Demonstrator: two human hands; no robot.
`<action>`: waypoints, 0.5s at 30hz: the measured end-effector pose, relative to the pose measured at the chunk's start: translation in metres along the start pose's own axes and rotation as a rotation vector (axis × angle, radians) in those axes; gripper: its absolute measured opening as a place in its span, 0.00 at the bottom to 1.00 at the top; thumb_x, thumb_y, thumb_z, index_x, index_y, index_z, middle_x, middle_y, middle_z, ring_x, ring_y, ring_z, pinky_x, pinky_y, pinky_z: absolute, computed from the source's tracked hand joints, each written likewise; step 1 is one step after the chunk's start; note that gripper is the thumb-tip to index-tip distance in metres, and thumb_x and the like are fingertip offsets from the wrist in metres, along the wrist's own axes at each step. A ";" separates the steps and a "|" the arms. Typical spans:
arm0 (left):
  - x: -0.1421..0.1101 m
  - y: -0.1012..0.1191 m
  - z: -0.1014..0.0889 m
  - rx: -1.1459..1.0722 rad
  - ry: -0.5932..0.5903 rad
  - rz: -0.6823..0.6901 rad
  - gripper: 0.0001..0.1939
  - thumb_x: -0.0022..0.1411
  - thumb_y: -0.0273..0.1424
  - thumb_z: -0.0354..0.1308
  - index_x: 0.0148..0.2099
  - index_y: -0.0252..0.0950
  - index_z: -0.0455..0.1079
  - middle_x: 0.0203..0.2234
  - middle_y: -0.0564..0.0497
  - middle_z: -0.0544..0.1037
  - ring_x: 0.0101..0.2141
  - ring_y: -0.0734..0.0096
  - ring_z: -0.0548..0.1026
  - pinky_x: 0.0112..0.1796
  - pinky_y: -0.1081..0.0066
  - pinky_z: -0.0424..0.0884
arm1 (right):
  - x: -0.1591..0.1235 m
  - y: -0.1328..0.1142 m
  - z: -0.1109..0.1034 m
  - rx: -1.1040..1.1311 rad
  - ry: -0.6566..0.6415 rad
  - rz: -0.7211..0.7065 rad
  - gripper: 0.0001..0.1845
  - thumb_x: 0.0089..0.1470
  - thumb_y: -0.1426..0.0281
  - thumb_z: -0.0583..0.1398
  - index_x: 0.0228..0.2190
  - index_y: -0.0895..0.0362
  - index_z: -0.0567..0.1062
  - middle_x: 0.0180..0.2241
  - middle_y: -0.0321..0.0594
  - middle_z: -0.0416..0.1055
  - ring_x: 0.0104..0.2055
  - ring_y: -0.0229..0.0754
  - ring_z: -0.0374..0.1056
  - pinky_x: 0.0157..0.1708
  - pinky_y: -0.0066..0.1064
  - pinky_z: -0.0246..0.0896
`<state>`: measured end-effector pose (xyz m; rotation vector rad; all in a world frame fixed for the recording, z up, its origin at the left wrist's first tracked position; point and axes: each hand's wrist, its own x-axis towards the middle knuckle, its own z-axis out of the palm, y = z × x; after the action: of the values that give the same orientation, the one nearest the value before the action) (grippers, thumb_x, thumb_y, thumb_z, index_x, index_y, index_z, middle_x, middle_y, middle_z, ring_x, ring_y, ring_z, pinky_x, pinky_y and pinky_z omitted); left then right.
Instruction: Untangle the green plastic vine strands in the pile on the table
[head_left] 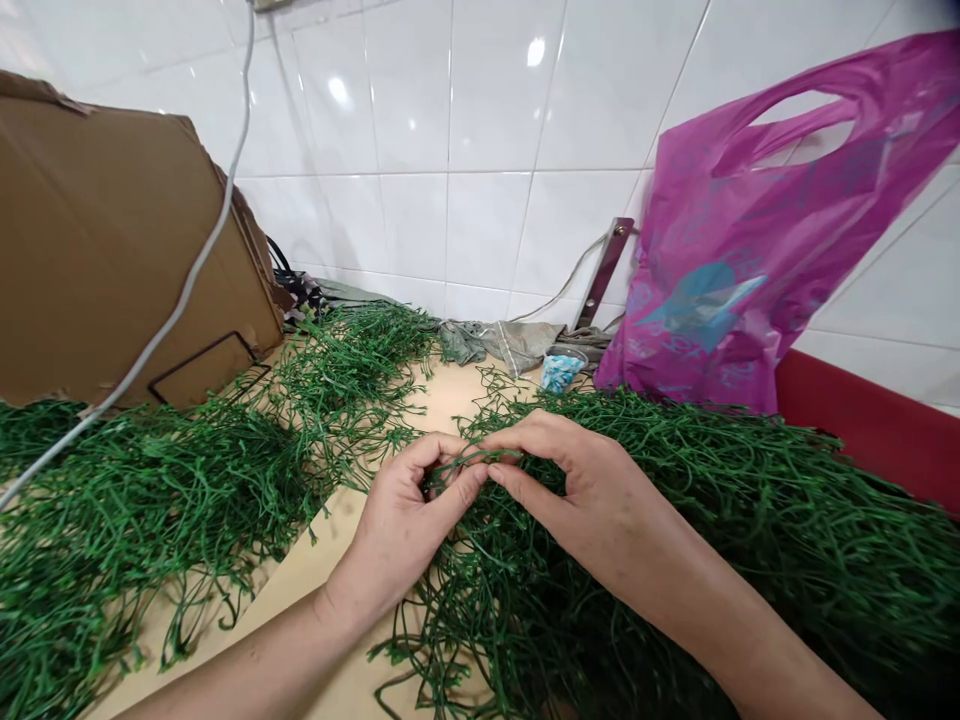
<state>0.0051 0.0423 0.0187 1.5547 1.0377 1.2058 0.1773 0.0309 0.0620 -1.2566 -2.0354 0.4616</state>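
My left hand (pixel 420 500) and my right hand (pixel 577 480) meet at the middle of the view, thumbs and forefingers pinched close together. Between them runs a thin green plastic stem (pixel 491 455), gripped by both; its ends are partly hidden by my fingers. Right below and to the right lies a large heap of green plastic stems (pixel 712 520), small buds at their tips, over which my right forearm reaches. Another heap of such stems (pixel 202 480) spreads to the left of my left hand.
A cardboard box (pixel 112 240) stands at the left, with a white cable (pixel 196 270) hanging across it. Against the tiled wall (pixel 487 110) are a pink plastic bag (pixel 712 270), a small cup of blue and white bits (pixel 561 372), a metal bracket (pixel 604 272) and grey cloth (pixel 525 342).
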 end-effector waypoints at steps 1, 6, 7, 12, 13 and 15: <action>0.000 0.000 0.000 0.018 0.005 0.004 0.08 0.61 0.35 0.61 0.32 0.35 0.72 0.25 0.55 0.70 0.28 0.72 0.66 0.32 0.73 0.62 | 0.000 0.001 0.001 -0.044 0.005 -0.015 0.08 0.60 0.76 0.60 0.36 0.54 0.80 0.35 0.38 0.76 0.40 0.43 0.71 0.43 0.36 0.65; -0.003 -0.001 0.001 0.082 0.006 -0.024 0.10 0.62 0.35 0.59 0.31 0.37 0.67 0.24 0.56 0.66 0.28 0.73 0.63 0.31 0.73 0.60 | -0.001 0.000 0.004 -0.241 0.053 -0.126 0.10 0.56 0.80 0.59 0.31 0.54 0.75 0.32 0.39 0.73 0.38 0.46 0.67 0.40 0.37 0.62; -0.004 -0.001 0.001 0.092 0.004 -0.003 0.10 0.63 0.35 0.59 0.31 0.37 0.66 0.24 0.56 0.65 0.28 0.73 0.62 0.31 0.73 0.60 | -0.001 -0.001 0.004 -0.267 0.066 -0.144 0.10 0.55 0.81 0.59 0.29 0.54 0.74 0.31 0.39 0.72 0.38 0.46 0.66 0.39 0.37 0.61; -0.005 0.000 -0.002 0.118 0.004 0.107 0.11 0.65 0.33 0.59 0.31 0.38 0.64 0.24 0.57 0.63 0.28 0.73 0.62 0.31 0.74 0.58 | -0.002 -0.008 0.010 -0.231 0.121 -0.138 0.10 0.48 0.82 0.56 0.25 0.54 0.67 0.25 0.34 0.66 0.30 0.41 0.63 0.31 0.32 0.58; -0.005 0.000 -0.002 0.112 0.000 0.111 0.10 0.65 0.32 0.59 0.31 0.38 0.64 0.24 0.57 0.63 0.28 0.73 0.62 0.31 0.74 0.59 | -0.002 -0.009 0.012 -0.187 0.124 -0.106 0.10 0.48 0.82 0.56 0.24 0.54 0.67 0.23 0.32 0.64 0.27 0.39 0.61 0.29 0.30 0.57; -0.005 -0.001 -0.001 0.093 -0.008 0.116 0.07 0.65 0.32 0.58 0.34 0.38 0.67 0.26 0.56 0.66 0.30 0.73 0.64 0.32 0.74 0.61 | -0.003 -0.010 0.015 -0.085 0.104 -0.025 0.09 0.48 0.81 0.56 0.25 0.54 0.67 0.21 0.29 0.61 0.23 0.35 0.57 0.23 0.27 0.52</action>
<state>0.0027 0.0378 0.0170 1.7104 1.0230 1.2433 0.1608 0.0246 0.0565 -1.2774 -1.9986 0.2953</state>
